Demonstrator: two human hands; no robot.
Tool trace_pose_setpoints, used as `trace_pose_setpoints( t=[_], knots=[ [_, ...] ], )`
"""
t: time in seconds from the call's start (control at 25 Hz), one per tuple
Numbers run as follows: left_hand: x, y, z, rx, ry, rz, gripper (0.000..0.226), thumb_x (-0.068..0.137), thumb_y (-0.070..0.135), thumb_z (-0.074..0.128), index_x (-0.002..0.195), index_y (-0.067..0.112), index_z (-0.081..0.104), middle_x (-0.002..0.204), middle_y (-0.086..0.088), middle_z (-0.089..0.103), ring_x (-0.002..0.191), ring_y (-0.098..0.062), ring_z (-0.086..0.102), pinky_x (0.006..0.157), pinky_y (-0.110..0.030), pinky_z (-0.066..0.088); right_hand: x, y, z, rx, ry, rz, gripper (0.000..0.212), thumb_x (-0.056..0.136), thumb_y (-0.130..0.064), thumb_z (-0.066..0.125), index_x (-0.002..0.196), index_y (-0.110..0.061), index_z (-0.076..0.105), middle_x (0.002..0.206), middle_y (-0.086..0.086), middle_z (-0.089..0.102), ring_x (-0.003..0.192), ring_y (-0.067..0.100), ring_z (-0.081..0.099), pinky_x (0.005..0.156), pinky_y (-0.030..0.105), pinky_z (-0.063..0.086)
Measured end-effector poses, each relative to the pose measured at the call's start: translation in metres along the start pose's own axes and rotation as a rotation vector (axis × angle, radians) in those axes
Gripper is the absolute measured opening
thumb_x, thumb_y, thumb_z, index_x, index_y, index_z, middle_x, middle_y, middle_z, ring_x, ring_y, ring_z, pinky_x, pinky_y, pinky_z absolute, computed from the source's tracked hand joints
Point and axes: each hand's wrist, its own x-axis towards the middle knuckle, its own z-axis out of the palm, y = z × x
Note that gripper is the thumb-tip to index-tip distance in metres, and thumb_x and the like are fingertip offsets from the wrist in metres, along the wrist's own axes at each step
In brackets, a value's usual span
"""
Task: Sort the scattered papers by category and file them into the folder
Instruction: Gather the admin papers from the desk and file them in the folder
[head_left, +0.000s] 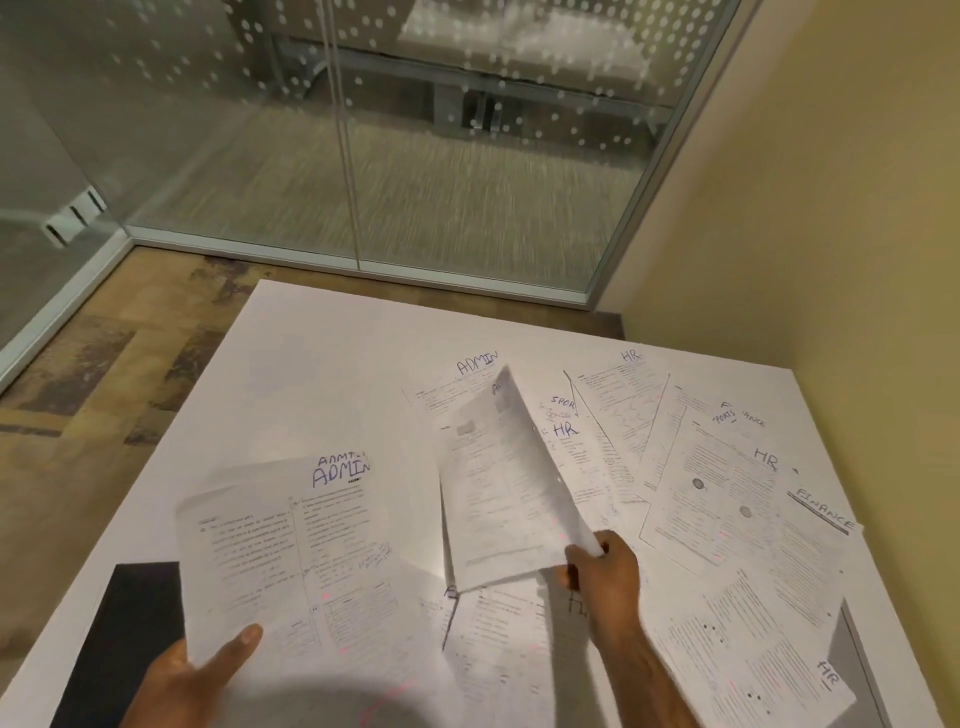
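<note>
Papers (727, 493) lie scattered and overlapping across the right half of a white table (322, 364), which I view from above through the head camera. Handwritten headings on them read HR, FINANCE and SPORTS, and one far sheet (457, 384) is headed ADMIN.

The left hand (192, 675) is at the lower left and grips a small stack of sheets (291, 545) headed ADMIN in blue ink. Its thumb (239, 644) presses down on top of the stack. The other fingers are hidden beneath the paper, so I cannot tell how they lie.

The right hand (602, 571) is at centre right, just above the scattered pile. Its fingers are curled and pinch the lower right corner of a single lifted sheet (504, 493). That sheet tilts up off the table and bows along its length. Its heading is blurred; I can only make out what may be the first letter, A.

A flat dark rectangle (130, 639), probably the folder, lies closed on the near left part of the table. Its right edge is tucked under the ADMIN stack.

Beyond the table are a patterned carpet (104, 389), a glass partition with white dots (363, 156) and a pale yellow wall (831, 208) on the right.
</note>
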Motion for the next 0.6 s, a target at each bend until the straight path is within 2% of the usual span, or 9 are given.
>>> trace_pose_setpoints(
  t=[0.08,0.16,0.24,0.32,0.4,0.52,0.6],
  knots=[
    [-0.007,0.003,0.014,-0.016,-0.027,-0.022,0.033,0.091,-0.001,0.068,0.124,-0.007,0.064,0.115,-0.019,0.067,0.109,-0.036,0.060,0.101,-0.042,0.041,-0.021,0.016,-0.050,0.162,0.051,0.123,0.009,0.086,0.007,0.067,0.093,0.009,0.062,0.061,0.016,0.065,0.048,0.022,0.061,0.054,0.032,0.056],
    [-0.012,0.007,0.030,-0.053,-0.045,-0.017,0.026,0.092,0.000,0.066,0.118,-0.001,0.068,0.110,-0.018,0.072,0.099,-0.033,0.066,0.099,-0.045,0.046,-0.042,0.023,-0.087,0.291,0.072,0.211,0.012,0.087,0.011,0.067,0.096,0.013,0.060,0.059,0.020,0.063,0.042,0.022,0.059,0.047,0.027,0.058],
    [-0.015,0.008,0.046,-0.074,-0.093,-0.016,0.022,0.093,0.004,0.067,0.114,0.007,0.070,0.115,-0.018,0.074,0.100,-0.035,0.072,0.098,-0.051,0.052,-0.060,0.022,-0.113,0.373,0.096,0.239,0.014,0.087,0.013,0.067,0.098,0.015,0.058,0.053,0.022,0.061,0.037,0.023,0.057,0.041,0.024,0.055],
    [-0.022,0.011,0.063,-0.076,-0.164,0.005,0.024,0.094,0.009,0.066,0.118,0.013,0.069,0.115,-0.010,0.076,0.100,-0.032,0.075,0.084,-0.044,0.061,-0.077,0.017,-0.131,0.447,0.079,0.246,0.015,0.088,0.012,0.066,0.100,0.013,0.058,0.051,0.020,0.063,0.047,0.027,0.059,0.043,0.024,0.056],
    [-0.031,0.016,0.084,-0.064,-0.223,0.012,0.025,0.096,0.013,0.065,0.120,0.016,0.069,0.113,-0.006,0.077,0.098,-0.025,0.076,0.073,-0.035,0.062,-0.092,0.012,-0.141,0.494,0.033,0.232,0.012,0.090,0.009,0.066,0.101,0.008,0.061,0.057,0.016,0.068,0.053,0.027,0.063,0.048,0.024,0.059],
    [-0.049,0.023,0.121,-0.030,-0.271,0.031,0.021,0.098,0.026,0.063,0.118,0.024,0.069,0.109,0.003,0.079,0.094,-0.016,0.077,0.072,-0.030,0.060,-0.116,0.011,-0.148,0.458,-0.016,0.198,0.009,0.091,0.006,0.067,0.099,0.004,0.063,0.067,0.019,0.067,0.058,0.028,0.062,0.052,0.026,0.060],
    [-0.065,0.030,0.146,0.000,-0.316,0.041,0.018,0.099,0.036,0.058,0.113,0.030,0.068,0.102,0.009,0.079,0.090,-0.012,0.077,0.069,-0.026,0.060,-0.127,0.014,-0.152,0.407,0.004,0.158,0.009,0.090,0.007,0.067,0.097,0.008,0.061,0.061,0.019,0.066,0.055,0.029,0.061,0.054,0.030,0.061]
  ],
)
